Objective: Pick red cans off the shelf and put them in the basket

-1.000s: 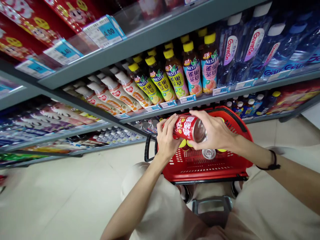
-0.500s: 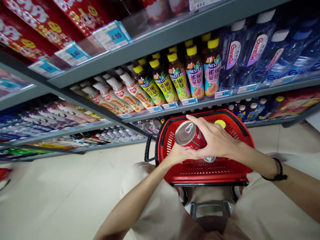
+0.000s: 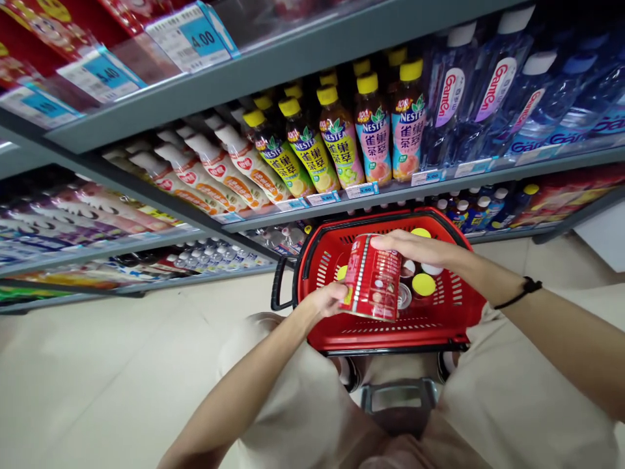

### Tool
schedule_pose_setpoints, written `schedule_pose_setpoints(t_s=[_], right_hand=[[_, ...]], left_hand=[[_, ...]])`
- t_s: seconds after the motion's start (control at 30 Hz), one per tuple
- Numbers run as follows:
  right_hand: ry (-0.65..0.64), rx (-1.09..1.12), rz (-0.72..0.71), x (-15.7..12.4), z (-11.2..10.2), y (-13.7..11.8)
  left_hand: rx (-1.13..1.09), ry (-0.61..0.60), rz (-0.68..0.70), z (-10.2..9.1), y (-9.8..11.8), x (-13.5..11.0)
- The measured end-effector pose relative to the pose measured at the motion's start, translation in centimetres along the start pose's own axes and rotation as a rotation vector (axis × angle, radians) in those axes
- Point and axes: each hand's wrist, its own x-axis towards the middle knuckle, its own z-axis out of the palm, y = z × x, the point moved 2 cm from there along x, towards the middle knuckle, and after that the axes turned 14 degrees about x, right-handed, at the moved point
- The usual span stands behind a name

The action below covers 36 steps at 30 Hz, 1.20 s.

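Observation:
A red pull-tab can (image 3: 371, 278) with white and gold print is held above a red plastic shopping basket (image 3: 390, 347). My left hand (image 3: 325, 301) grips its lower left side, and my right hand (image 3: 415, 249) lies across its top edge. Inside the basket, partly hidden by the can, are a yellow bottle cap (image 3: 424, 284), a white bottle cap (image 3: 431, 268) and a silver can end (image 3: 404, 296).
Grey store shelves run ahead, holding Nestea bottles (image 3: 375, 130), GanOn water bottles (image 3: 488, 98) and blue price tags (image 3: 190, 36). A black basket handle (image 3: 279, 284) hangs at the left side. A beige tile floor (image 3: 122, 352) lies to the left.
The can has turned from showing its silver end to showing its red side. My hands have moved lower and closer to the basket, and more of the basket's contents show.

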Motion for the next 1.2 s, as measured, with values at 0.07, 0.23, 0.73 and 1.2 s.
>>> schedule_pose_setpoints(t_s=[0.07,0.23,0.73,1.2], right_hand=[[0.117,-0.141,-0.086,0.1,0.4,0.1],[0.408,-0.748,-0.144,0.7,2.4,2.3],[0.226,-1.242,0.043,1.6,0.8,3.0],[0.107,-1.158,0.357,1.2,-0.2,2.8]], left_hand=[[0.063,-0.086,-0.01,-0.3,0.2,0.1],[0.633,0.173,0.221,-1.4,0.6,1.0],[1.684,-0.143,0.058,0.5,-8.7,1.9],[1.997,-0.576,0.099,2.2,-19.9,9.1]])
